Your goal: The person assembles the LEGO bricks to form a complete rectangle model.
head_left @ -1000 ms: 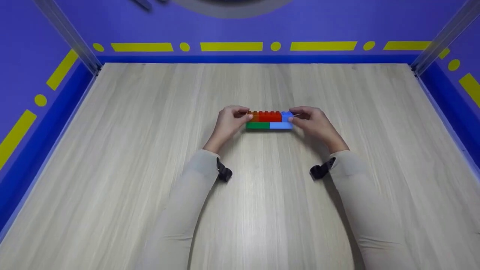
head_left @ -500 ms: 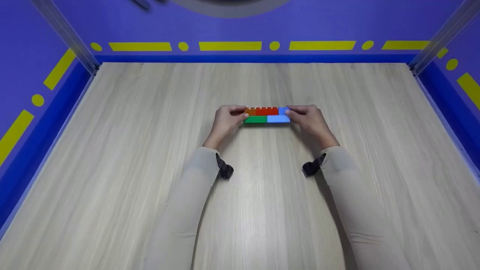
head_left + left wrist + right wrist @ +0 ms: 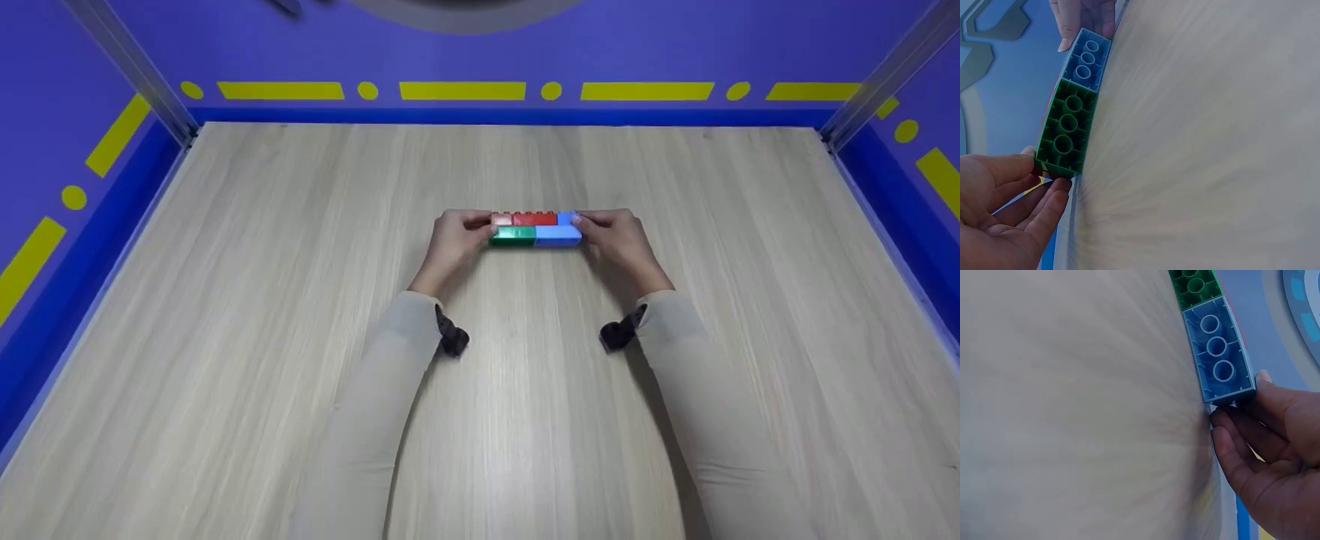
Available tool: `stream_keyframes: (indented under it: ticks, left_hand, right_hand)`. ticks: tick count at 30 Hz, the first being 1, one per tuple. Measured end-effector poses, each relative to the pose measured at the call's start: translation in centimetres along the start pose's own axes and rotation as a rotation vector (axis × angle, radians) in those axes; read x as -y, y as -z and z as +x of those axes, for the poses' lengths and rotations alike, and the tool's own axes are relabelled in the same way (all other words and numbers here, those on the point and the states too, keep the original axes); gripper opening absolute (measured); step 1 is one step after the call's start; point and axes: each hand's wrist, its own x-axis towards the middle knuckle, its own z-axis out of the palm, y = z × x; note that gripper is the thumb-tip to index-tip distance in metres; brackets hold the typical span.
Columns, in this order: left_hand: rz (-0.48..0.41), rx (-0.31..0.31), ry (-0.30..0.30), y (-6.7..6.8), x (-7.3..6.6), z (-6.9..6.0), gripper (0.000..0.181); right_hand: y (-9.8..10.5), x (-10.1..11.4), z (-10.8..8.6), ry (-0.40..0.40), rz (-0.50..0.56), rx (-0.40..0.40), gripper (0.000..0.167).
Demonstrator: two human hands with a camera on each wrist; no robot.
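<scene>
Toy building bricks joined in two rows hang between both hands in the head view. The upper row has an orange brick (image 3: 502, 220) with glare on it, a red brick (image 3: 534, 220) and a small blue brick (image 3: 566, 219). Below them sit a green brick (image 3: 514, 237) and a light blue brick (image 3: 558, 236). My left hand (image 3: 456, 244) pinches the left end between thumb and fingers; my right hand (image 3: 619, 240) pinches the right end. Both wrist views show the hollow undersides of the green brick (image 3: 1068, 124) and blue brick (image 3: 1219, 349), raised off the table.
The wood-grain table (image 3: 495, 420) spreads out around the hands. Blue-purple panels with yellow marks (image 3: 462, 91) stand at its back and sides. A black wrist camera (image 3: 454, 341) is strapped at the left cuff, another black camera (image 3: 617, 336) at the right.
The joined bricks have moved slightly away from the body and tilted, so their studs show less from above. My right hand and forearm have shifted a little left. Both hands keep their pinch.
</scene>
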Motion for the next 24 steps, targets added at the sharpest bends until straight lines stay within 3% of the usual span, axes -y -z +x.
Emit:
stream_keyframes:
  ticks: [7, 14, 19, 24]
  left_hand:
    - [0.013, 0.006, 0.051, 0.0, -0.1, 0.1, 0.034]
    - [0.001, 0.006, 0.048, 0.3, 0.3, -0.3, 0.033]
    - [-0.025, 0.024, 0.018, 0.5, 0.4, -0.2, 0.034]
    - [-0.011, 0.037, -0.078, 1.2, 0.4, -0.2, 0.038]
  right_hand:
    - [0.0, 0.0, 0.1, -0.025, -0.007, 0.015, 0.045]
    - [-0.2, 0.2, 0.2, -0.036, -0.011, 0.035, 0.045]
    - [0.0, 0.2, 0.2, -0.013, -0.051, 0.027, 0.046]
    - [0.5, 0.4, 0.3, -0.038, -0.044, 0.060, 0.051]
